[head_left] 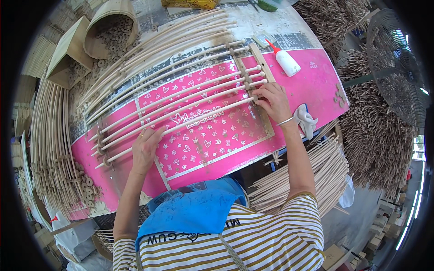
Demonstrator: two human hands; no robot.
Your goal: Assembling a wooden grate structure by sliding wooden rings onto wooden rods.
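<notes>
The nearest of several pale wooden rods [203, 118] slants across the pink printed sheet [212, 149]. My left hand [146, 147] is closed on this rod toward its left part. At the rod's right end my right hand [273, 101] is closed in a pinch; its fingers partly hide the tip. A small wooden ring [105, 161] sits around the rod's left end. Behind it, more rods [181, 97] lie side by side, with rings near both ends. A wooden strip [262, 63] stands across their right ends, close to my right hand.
A white glue bottle [287, 63] with a red tip lies beyond my right hand, and a white glove [306, 121] nearer. Wooden bins [110, 29] hold loose rings at the far left. Finished-looking rods [49, 149] are stacked left; loose sticks [303, 176] lie below right. A fan [395, 63] stands at right.
</notes>
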